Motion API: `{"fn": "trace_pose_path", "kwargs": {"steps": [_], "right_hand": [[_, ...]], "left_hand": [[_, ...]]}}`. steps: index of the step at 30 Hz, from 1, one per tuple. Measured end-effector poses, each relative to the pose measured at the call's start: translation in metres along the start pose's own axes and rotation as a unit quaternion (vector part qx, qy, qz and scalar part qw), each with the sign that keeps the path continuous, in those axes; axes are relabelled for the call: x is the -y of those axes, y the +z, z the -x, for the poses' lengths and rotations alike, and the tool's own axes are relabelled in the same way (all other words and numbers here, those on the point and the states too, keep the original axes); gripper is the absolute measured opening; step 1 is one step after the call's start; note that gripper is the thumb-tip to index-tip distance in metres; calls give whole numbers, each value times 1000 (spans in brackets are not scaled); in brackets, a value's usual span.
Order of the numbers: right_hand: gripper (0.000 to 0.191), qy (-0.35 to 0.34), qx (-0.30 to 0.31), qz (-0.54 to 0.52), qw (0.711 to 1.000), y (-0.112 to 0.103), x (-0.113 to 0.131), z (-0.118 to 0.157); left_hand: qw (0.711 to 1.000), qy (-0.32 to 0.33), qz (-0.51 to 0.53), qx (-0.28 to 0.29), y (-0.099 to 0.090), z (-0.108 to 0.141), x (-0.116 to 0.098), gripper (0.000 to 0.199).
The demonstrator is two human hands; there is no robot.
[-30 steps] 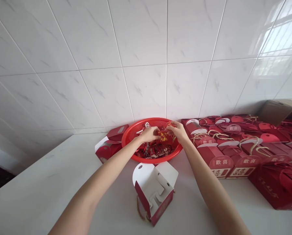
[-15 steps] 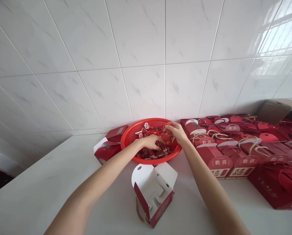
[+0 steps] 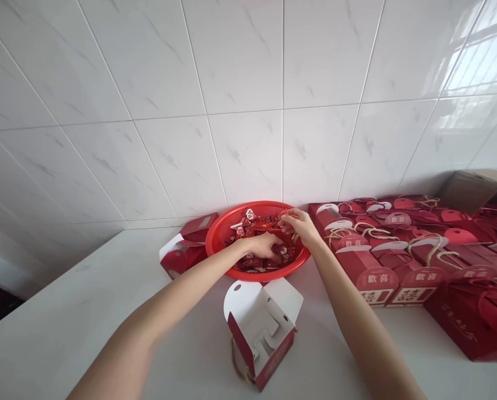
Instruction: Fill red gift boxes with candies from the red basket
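A red plastic basket (image 3: 261, 275) with perforated sides holds many small wrapped candies (image 3: 240, 231), mostly red. My left hand (image 3: 267, 246) reaches down among them; its fingertips are buried, so their grip is hidden. Over the basket's right side, my right hand (image 3: 297, 225) has its fingers pinched around a small red-wrapped candy (image 3: 287, 213). Directly in front of the basket stands an open gift box (image 3: 252, 311), dark red outside and white inside, its flaps raised. No candy shows inside it. A rope handle (image 3: 236, 361) hangs at its side.
Another red box (image 3: 185, 253) lies left of the basket. Rows of red gift boxes (image 3: 373, 272) with rope handles fill the counter's right side, with a ribboned box (image 3: 460, 316) in front. A cardboard box (image 3: 465, 189) sits behind them. The tiled wall (image 3: 248, 155) backs the counter (image 3: 106, 300).
My left hand has shifted slightly right and deeper into the candies, and a red packet near it has tilted. My right hand stays nearly in place with its pinch.
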State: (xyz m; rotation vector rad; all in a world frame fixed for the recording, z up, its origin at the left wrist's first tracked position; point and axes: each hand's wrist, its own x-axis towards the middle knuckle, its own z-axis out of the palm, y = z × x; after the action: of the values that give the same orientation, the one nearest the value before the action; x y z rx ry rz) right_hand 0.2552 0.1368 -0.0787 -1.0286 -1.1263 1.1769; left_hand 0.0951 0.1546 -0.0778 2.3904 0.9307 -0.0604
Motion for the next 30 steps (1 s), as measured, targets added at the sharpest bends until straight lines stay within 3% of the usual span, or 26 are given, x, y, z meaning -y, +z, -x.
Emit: {"fn": "trace_pose_path", "kwargs": {"steps": [5, 11, 15, 20, 30], "right_hand": [[14, -10, -6, -10, 1000, -2, 0, 0], [19, -16, -24, -18, 999, -4, -3, -4], [21, -13, -25, -19, 999, -4, -4, -5], [21, -5, -24, -23, 999, -3, -3, -6], [18, 18, -7, -47, 999, -4, -1, -3]], "left_hand": [[990, 12, 89, -105, -12, 0, 16, 18], [949, 21, 201, -244, -27, 10, 29, 43], [935, 20, 235, -266, -27, 13, 26, 51], [930, 22, 242, -277, -25, 12, 24, 43], [913, 23, 290, -288, -26, 4, 40, 39]]}}
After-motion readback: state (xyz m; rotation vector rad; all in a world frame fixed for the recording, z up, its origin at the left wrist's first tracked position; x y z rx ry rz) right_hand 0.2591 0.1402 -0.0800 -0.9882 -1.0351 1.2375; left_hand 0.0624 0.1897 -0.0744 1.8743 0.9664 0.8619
